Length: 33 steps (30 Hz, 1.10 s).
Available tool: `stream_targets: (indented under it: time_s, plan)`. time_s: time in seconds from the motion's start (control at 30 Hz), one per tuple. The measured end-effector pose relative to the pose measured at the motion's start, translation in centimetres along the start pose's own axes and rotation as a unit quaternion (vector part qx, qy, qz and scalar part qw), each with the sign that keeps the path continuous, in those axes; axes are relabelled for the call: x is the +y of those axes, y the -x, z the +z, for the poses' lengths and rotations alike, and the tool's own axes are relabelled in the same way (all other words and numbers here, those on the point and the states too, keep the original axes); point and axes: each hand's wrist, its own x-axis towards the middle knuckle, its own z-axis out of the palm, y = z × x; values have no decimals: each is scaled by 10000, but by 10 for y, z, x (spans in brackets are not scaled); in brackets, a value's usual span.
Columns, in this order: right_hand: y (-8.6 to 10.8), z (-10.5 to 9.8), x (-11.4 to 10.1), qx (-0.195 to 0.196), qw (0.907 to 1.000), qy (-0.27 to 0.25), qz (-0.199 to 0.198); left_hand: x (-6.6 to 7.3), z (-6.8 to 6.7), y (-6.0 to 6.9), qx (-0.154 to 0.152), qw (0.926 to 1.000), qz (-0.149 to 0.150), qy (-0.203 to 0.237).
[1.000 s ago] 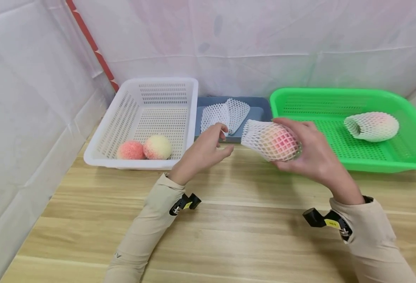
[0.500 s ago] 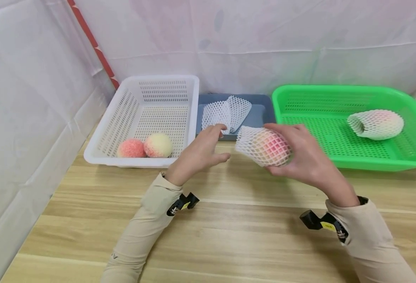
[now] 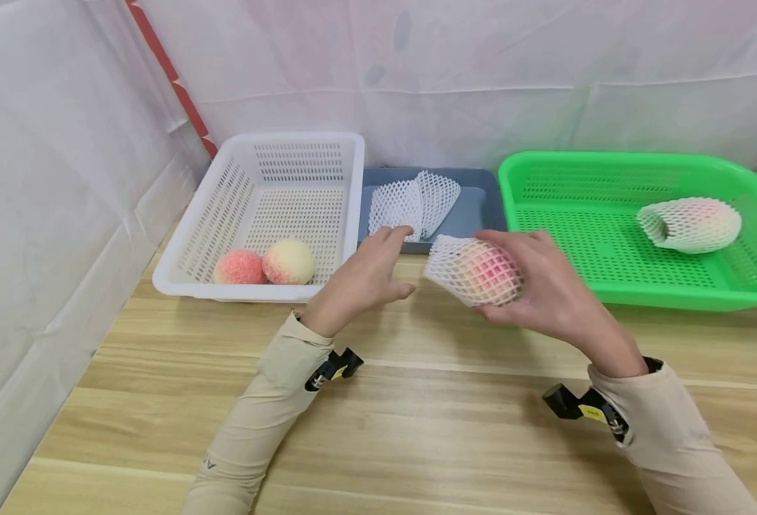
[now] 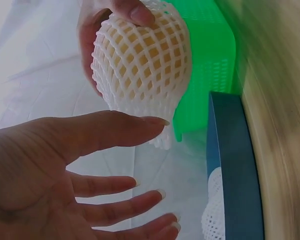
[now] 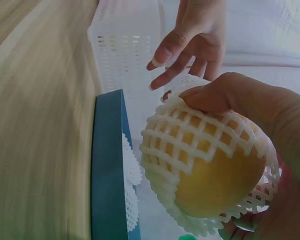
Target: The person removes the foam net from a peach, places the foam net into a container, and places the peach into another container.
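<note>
1. Nearer the left hand (image 3: 362, 279) than a second ago: the netted peach (image 3: 489, 275), carried leftward by the right hand (image 3: 549, 290).
2. Right hand — thumb and fingers curled round the peach and its foam net (image 3: 443, 263), holding both above the table (image 3: 378, 429), between the white basket (image 3: 256, 292) and the green basket (image 3: 649, 295).
3. Left hand — fingers spread, thumb apart, holding nothing; it stands near the net's loose end, not touching it in the head view.
4. Hazard, as I judge it: the right wrist view shows a bare patch (image 5: 220, 185) of fruit, so a slackened grip could let the peach slip out, while an uneven tug could twist or tear the mesh.
</note>
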Motion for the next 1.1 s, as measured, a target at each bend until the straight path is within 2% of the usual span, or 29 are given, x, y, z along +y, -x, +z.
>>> stream_targets:
  time_s: [0.17, 0.43, 0.7, 0.8, 1.0, 1.1]
  plan:
    - [0, 9, -1, -97, 9998, 6, -152, 1, 1, 1, -71, 9989, -88, -463]
    - [0, 17, 1, -233, 9994, -53, -267, 4, 4, 0, -160, 9990, 62, -419]
    - [-1, 22, 3, -468, 9986, -10, -251, 5, 8, -1, -379, 9980, -6, -497]
    - [-1, 23, 4, -526, 9983, 8, -270, 6, 10, -2, -546, 9973, -102, -477]
    - [0, 27, 6, -657, 9968, 115, -441, 6, 15, -5, -1096, 9926, -215, -468]
    - [0, 28, 7, -681, 9961, 179, -526, 7, 16, -5, -1234, 9907, -254, -514]
